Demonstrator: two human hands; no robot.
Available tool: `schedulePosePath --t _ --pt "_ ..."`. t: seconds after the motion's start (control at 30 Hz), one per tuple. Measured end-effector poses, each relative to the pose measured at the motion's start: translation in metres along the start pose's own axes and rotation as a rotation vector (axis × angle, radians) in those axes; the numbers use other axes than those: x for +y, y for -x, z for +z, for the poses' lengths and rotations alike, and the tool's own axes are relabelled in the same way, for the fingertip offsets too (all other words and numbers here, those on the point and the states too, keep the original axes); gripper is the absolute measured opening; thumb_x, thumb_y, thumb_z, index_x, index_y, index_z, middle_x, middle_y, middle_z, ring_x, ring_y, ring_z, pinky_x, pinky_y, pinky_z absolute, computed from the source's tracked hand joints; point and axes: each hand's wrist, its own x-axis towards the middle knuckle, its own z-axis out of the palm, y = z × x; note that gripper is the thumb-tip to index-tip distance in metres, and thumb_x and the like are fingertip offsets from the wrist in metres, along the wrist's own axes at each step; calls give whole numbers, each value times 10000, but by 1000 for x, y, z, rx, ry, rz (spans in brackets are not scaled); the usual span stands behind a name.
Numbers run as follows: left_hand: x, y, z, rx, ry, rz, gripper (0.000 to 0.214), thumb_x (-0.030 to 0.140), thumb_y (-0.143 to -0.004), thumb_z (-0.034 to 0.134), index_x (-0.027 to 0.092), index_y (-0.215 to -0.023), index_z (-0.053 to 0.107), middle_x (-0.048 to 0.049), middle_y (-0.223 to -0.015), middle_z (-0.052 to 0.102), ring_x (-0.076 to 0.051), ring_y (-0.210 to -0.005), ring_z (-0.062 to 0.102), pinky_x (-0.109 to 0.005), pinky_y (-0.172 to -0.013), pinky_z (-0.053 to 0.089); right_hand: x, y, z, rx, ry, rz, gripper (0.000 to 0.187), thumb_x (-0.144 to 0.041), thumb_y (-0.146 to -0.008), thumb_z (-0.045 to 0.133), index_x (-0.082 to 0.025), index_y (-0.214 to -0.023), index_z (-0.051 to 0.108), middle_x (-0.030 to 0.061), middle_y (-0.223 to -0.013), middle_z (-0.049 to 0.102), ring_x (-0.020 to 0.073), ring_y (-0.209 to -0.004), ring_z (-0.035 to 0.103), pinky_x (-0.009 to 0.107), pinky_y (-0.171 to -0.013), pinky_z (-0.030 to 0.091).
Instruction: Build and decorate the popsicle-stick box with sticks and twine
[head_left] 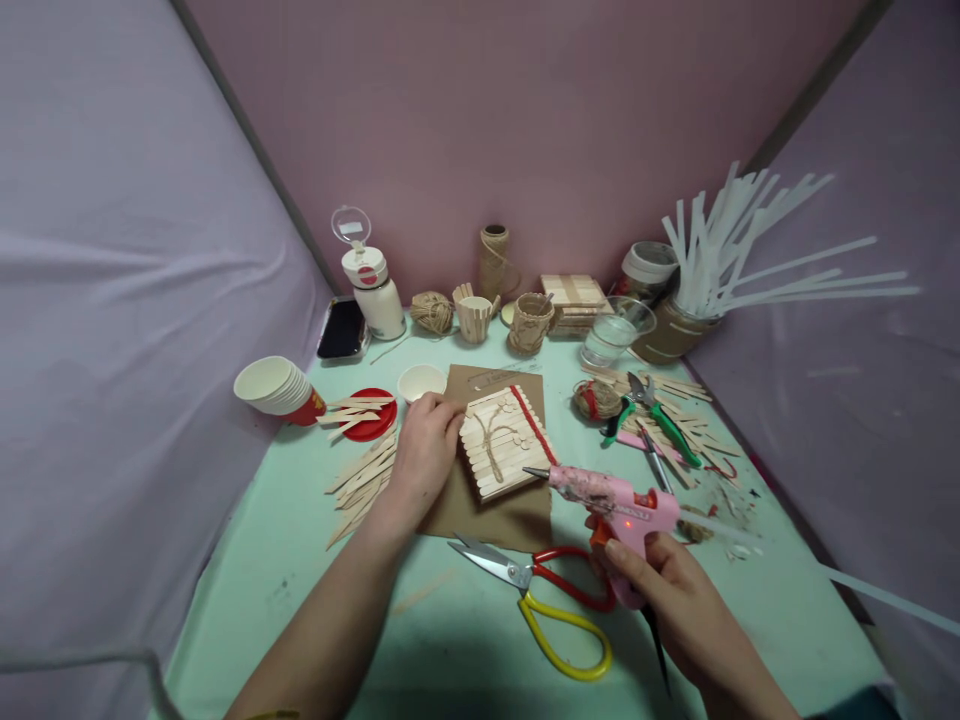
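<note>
- Work piece: the stick panel (508,452) lies askew on the cardboard (517,528), bearing a twine shape (490,452) and a red strip (534,425) along one edge.
- Right hand (664,575): wrapped around the glue gun (619,502), fingers at the trigger; its nozzle (537,472) points over the panel's near right part. Contact cannot be confirmed.
- Left hand (427,450): fingers curled at the panel's far left corner; whether they pinch anything cannot be told.
- Step in hand: judged to be gluing trim.
- Next move: appears to call for steadying the panel, placing the nozzle precisely and squeezing lightly.
- Hazard: open scissors (519,573) lie just below the cardboard.
</note>
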Motion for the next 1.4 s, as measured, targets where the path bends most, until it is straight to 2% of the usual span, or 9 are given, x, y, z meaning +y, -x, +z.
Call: schedulePosePath --t 0.13,0.23,0.47,0.63,0.8,0.97,1.13,1.3,1.4 --pt "-1 -2 -2 5 -22 -8 220 207 -890 457 197 -943 671 -72 -981 588 -211 -985 535 -357 -904 438 -1 0 -1 8 0 10 466 -603 -629 703 -181 -580 513 -41 -487 427 91 -475 359 226 -442 301" --pt "-2 -8 -7 -31 -47 38 223 204 -890 455 202 -946 671 -72 -981 592 -214 -996 534 -351 -891 439 -1 -1 0 16 9 2 469 -606 -627 700 -186 -565 500 -39 -481 432 93 -474 363 228 -445 304" --pt "1 -31 -19 -250 -105 242 227 211 -892 441 187 -936 662 -74 -927 630 -218 -944 533 -343 -837 428 -7 1 4 5 9 3 516 -658 -588 692 -196 -532 471 -24 -475 460 97 -469 378 233 -438 308" --pt "1 -41 -20 -343 -155 292 203 176 -860 437 192 -837 638 -71 -876 616 -220 -892 540 -329 -789 415 -10 2 3 -16 15 3 510 -658 -615 678 -193 -547 479 -30 -464 448 97 -468 382 232 -444 317" --pt "-1 -44 -19 -339 -149 253 147 141 -802 454 194 -819 590 -62 -851 611 -223 -851 538 -319 -725 405 -12 2 4 -15 20 -3 496 -651 -635 677 -182 -609 517 -40 -480 440 94 -475 380 227 -448 315" --pt "1 -45 -25 -335 -37 145 134 143 -772 475 206 -798 591 -32 -816 634 -196 -776 553 -295 -670 398 -24 -5 9 -14 69 -10 527 -689 -659 631 -170 -644 540 -16 -529 504 97 -484 414 226 -450 329" --pt "2 -48 -36 -276 57 110 176 169 -786 477 204 -820 646 -27 -876 673 -189 -857 580 -283 -741 423 -49 -21 17 -48 210 -42 517 -671 -712 574 -157 -656 568 31 -590 576 124 -526 482 244 -487 376" --pt "-1 -48 -39 -262 72 28 180 188 -785 490 202 -816 666 -26 -872 691 -191 -855 592 -281 -737 427 -79 -38 29 1 325 -29 430 -602 -692 582 -178 -626 547 -5 -543 521 108 -485 431 232 -452 334" --pt "2 -48 -39 -272 84 14 174 178 -778 493 195 -798 665 -25 -834 693 -186 -829 599 -278 -730 427 -88 -48 34 14 356 -33 395 -563 -696 572 -183 -596 528 -11 -533 504 102 -480 423 227 -450 321"
